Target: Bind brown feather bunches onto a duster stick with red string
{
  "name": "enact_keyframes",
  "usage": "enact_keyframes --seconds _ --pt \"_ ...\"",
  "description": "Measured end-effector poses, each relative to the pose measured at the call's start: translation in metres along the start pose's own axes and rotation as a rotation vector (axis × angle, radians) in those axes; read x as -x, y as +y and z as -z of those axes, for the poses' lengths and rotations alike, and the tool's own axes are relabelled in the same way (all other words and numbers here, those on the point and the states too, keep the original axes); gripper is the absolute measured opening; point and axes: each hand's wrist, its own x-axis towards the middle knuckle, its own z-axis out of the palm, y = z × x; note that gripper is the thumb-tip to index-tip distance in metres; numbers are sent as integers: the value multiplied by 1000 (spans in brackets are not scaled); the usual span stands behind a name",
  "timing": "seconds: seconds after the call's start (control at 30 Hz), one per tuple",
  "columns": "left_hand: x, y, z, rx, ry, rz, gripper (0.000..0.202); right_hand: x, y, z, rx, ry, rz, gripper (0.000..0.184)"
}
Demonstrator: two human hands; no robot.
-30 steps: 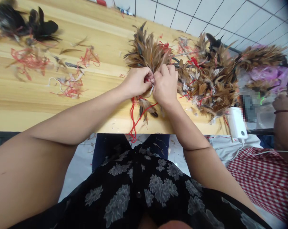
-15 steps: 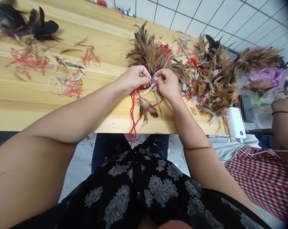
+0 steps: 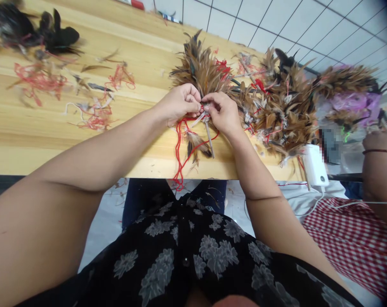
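Both my hands meet at the bound base of a brown feather bundle (image 3: 198, 64), its plumes fanning away from me on the table. My left hand (image 3: 183, 103) is closed in a pinch, with red string (image 3: 178, 149) at its fingertips; the string loops down over the table's front edge. Thumb and fingers of my right hand (image 3: 224, 111) pinch the bundle's base, close against the left fingertips. A thin stick (image 3: 210, 140) points toward me from under the hands. Beside it lies a small brown and black feather tuft (image 3: 198, 145). My fingers partly hide the binding.
More brown feather bundles (image 3: 276, 102) are heaped at the right, near a white device (image 3: 315, 165) with a cable. Red string scraps (image 3: 39, 81) and black feathers (image 3: 62, 36) lie at the left. Another person's forearm (image 3: 377, 166) is at the far right.
My left fingers have shifted slightly at the bundle's base, and my right hand has moved a little left. The stick's lower end has swung slightly left.
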Motion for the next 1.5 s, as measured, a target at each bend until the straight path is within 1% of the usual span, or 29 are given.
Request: enact_keyframes --seconds 0.1,0.27,0.37,0.53,0.73,0.97,1.13,1.23,1.3,1.4,1.5 --pt "0 0 2 19 -9 19 26 0 1 0 23 -18 -4 13" --pt "-4 -4 7 63 -39 26 19 -1 4 -1 16 -18 -26 13" --pt "-4 -3 7 80 -50 49 19 -2 6 -4 3 -17 -34 11" --pt "-3 -3 6 90 -36 70 20 -3 10 -8 -13 -14 -28 10" --pt "-3 -4 7 85 -51 64 20 -3 6 -9 34 -22 -50 9" --pt "-2 -2 5 74 -62 63 21 -1 8 -13 101 -66 -43 16" --pt "-3 -5 2 18 -26 24 25 1 9 -15 98 -62 -9 23" --pt "-4 -9 -1 -46 33 -22 26 1 6 -14 94 -55 -2 24" --pt "-5 -10 -4 -96 74 -78 27 2 4 -13 94 -54 -6 23" --pt "-3 -7 -8 -209 108 -156 27 2 2 -12 95 -54 -13 20" --pt "1 -4 -10 -382 137 -243 23 1 2 -12 84 -61 -15 16"
